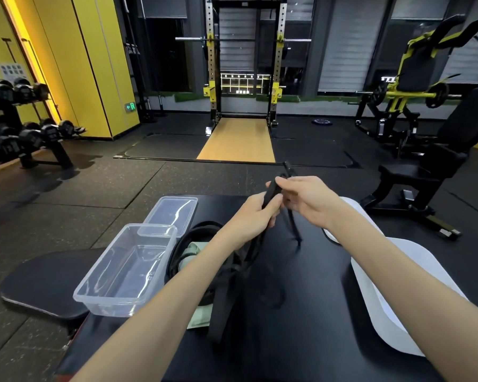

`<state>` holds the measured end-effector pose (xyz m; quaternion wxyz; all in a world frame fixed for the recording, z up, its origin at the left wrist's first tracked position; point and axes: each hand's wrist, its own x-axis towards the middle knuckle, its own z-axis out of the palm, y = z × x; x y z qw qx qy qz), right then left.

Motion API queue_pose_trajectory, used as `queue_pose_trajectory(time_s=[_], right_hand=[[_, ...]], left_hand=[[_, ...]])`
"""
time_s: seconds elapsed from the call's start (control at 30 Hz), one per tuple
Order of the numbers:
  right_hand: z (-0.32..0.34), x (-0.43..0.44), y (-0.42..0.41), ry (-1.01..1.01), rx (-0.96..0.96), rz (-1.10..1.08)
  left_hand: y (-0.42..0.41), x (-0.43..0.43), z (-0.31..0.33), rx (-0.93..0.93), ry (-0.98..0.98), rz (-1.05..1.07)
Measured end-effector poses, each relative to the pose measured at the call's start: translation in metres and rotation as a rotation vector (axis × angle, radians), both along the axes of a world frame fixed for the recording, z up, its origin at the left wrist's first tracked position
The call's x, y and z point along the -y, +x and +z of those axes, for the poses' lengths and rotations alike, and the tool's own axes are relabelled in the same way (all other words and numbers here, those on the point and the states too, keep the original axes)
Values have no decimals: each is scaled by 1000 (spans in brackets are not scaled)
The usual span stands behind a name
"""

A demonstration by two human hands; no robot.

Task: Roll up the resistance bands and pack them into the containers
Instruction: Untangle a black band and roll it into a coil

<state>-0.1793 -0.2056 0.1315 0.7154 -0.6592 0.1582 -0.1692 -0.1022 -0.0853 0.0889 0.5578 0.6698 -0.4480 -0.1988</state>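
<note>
Over a black padded bench [301, 326], my left hand [255, 216] grips a black resistance band [271, 193] held upright, and my right hand [307, 199] pinches the same band near its top end. The rest of the band hangs down in loops to the bench. More black bands [193, 238] lie coiled on the bench under my left forearm, on top of a pale green one [200, 317]. A clear plastic container [127, 271] stands at the bench's left edge, with a clear lid [174, 213] just behind it.
A white container [392, 299] sits on the bench's right side, partly behind my right forearm. A black seat pad [44, 282] lies low at left. A dumbbell rack [20, 133], a squat rack [243, 78] and a weight machine [425, 161] surround the dark floor.
</note>
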Motion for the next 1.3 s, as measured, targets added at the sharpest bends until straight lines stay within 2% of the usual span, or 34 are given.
queue_pose_trajectory(time_s=[0.27, 0.4, 0.57, 0.63, 0.73, 0.87, 1.0, 1.07, 1.13, 1.3], right_hand=[[27, 12, -4, 40, 106, -104], [36, 15, -6, 106, 192, -51], [27, 6, -11, -36, 101, 110], [26, 5, -11, -84, 83, 66], [31, 9, -12, -80, 101, -36], [41, 18, -10, -4, 136, -81], [55, 25, -6, 156, 168, -135], [56, 28, -7, 225, 178, -148], [53, 30, -8, 234, 150, -93], [32, 27, -7, 59, -103, 58]], left_hand=[[4, -7, -15, -5, 119, -52], [3, -2, -13, -50, 22, 31], [-9, 15, 22, 20, -67, 19], [-13, 20, 37, 37, -100, 6], [-13, 23, 41, 85, -43, -48], [-10, 22, 23, 10, -19, -79], [-1, 16, -2, 70, 134, -106], [0, 13, -10, 26, 159, -98], [-2, 14, -12, -36, 116, -76], [-8, 31, 14, -76, 32, -102]])
